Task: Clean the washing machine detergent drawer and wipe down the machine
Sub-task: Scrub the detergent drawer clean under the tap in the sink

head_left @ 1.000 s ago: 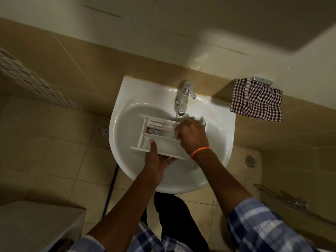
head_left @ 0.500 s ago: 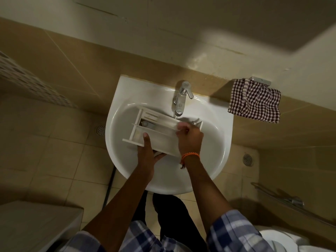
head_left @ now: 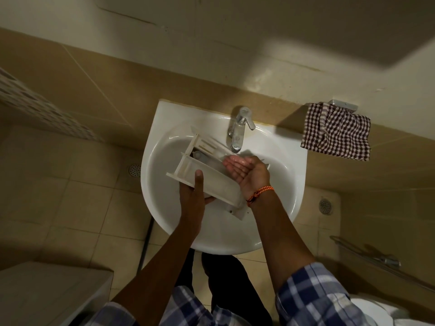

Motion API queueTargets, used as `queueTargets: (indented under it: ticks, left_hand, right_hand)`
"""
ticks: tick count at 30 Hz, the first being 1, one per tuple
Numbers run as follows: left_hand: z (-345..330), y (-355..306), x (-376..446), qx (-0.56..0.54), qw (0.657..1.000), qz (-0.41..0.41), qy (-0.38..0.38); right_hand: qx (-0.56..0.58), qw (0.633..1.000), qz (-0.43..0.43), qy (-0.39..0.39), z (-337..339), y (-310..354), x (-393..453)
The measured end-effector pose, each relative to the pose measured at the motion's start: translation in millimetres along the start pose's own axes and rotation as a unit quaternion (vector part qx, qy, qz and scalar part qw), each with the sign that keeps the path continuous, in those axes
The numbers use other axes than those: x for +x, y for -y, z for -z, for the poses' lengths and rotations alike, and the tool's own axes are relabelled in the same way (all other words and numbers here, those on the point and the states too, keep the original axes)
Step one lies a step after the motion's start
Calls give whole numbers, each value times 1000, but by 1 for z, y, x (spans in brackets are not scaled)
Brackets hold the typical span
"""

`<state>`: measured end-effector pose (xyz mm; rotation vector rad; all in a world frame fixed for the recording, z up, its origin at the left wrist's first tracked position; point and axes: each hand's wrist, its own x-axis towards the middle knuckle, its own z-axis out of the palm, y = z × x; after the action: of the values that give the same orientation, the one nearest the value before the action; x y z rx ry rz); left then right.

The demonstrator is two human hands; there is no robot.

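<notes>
A white plastic detergent drawer (head_left: 211, 175) is held tilted over the white sink (head_left: 164, 128), its compartments facing up. My left hand (head_left: 194, 191) grips its near side wall, thumb on top and fingers underneath. My right hand (head_left: 247, 169) is cupped palm-up over the drawer's right part, just below the chrome tap (head_left: 239, 129), with wet fingers held together and holding nothing. An orange thread band circles that wrist.
A brown-and-white checked cloth (head_left: 337, 135) hangs on a wall holder to the right of the sink. The washing machine top (head_left: 47, 292) shows at bottom left, a toilet (head_left: 381, 311) at bottom right. Floor drains (head_left: 134, 170) lie on either side of the sink.
My right hand has left the drawer's inside and turned palm-up under the tap. The drawer has tilted, its right end swinging toward me; my left hand keeps its grip.
</notes>
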<state>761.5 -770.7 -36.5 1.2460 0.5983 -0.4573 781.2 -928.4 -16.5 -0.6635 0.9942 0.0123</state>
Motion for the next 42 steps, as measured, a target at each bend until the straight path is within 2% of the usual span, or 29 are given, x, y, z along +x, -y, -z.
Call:
queueTargets:
  ticks: [3,10,15,19,22,30,37,42]
  left_hand:
    - [3,1,0,-15,1000,5,-8]
    - [-4,2,3,-57,995,78,-24]
    - [-21,3,1,-83,988,128,-16]
    - [-35,1,4,-75,987,142,-18]
    - [-42,-3,6,-78,983,160,-30]
    - [-57,-14,12,-65,975,204,-57]
    - [-68,-27,11,-82,967,235,-51]
    - [-70,-30,11,-63,981,182,-18]
  right_hand:
    - [-40,999,17,-14,-4,1,-4]
    - [-100,978,144,-115,-17,1,8]
    - [-152,957,208,-136,-15,0,12]
    - [-140,961,175,-165,-16,11,12]
    - [-180,948,189,-184,-14,15,15]
    - [-213,954,137,-160,-28,31,11]
    - [-313,912,186,-188,-26,33,14]
    - [-370,865,254,-224,-23,36,13]
